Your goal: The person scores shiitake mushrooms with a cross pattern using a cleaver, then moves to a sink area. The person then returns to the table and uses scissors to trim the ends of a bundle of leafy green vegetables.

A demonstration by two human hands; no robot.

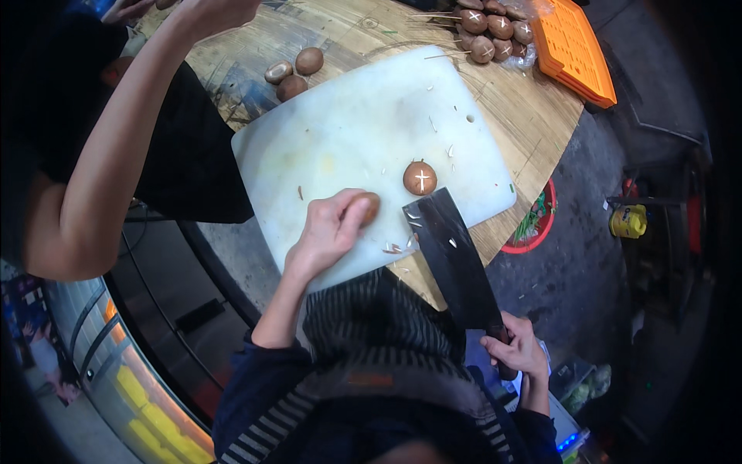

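My left hand [330, 232] holds a brown mushroom [370, 209], slightly blurred, over the lower part of a white plastic cutting board [371, 127]. In my right hand [517, 345] is the handle of a cleaver [458, 261]; its dark, broad blade points up and left, its tip end over the board's lower right edge, with pale trimmings stuck on it. Just beyond the tip sits a mushroom cap [419, 178] with a white cross cut into its top. Thin mushroom trimmings [393, 249] lie scattered on the board.
Several whole mushrooms [291, 88] lie past the board's upper left edge. Skewered, cross-cut mushrooms [499, 27] sit beside an orange plastic basket [574, 52] on the wooden table [522, 122]. A co-worker's arm [127, 116] reaches in at left. A red tub [548, 232] with greens stands on the floor.
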